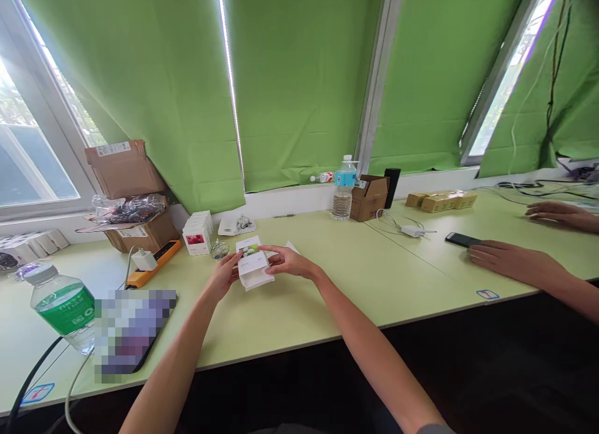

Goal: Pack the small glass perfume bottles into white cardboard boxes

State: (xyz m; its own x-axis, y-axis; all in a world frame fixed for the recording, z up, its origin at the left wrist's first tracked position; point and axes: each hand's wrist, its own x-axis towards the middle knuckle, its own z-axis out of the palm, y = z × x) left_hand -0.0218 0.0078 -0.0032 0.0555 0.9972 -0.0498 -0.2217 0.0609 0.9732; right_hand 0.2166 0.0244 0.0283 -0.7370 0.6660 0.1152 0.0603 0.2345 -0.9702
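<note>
Between my two hands is a small white cardboard box (256, 273) with a green picture on its upper face; its near end stands open. My left hand (225, 277) grips the box's left side, thumb on top. On the right side, my right hand (286, 261) closes on the box, with its index finger stretched over the top. A white flap or paper (292, 247) shows just behind my right hand. Beyond my left hand lie a clear plastic-wrapped item (219, 250) and a stack of similar white boxes (197, 233). Another wrapped item sits on a white tray (237, 225).
At left are a water bottle (63, 306), a blurred-out phone (135, 334), an orange power strip (156, 264) and an open carton (140, 225). A large bottle (344, 191) and brown box (369, 199) stand at the back. A co-worker's hand (510, 259) touches a dark phone (462, 239) at right.
</note>
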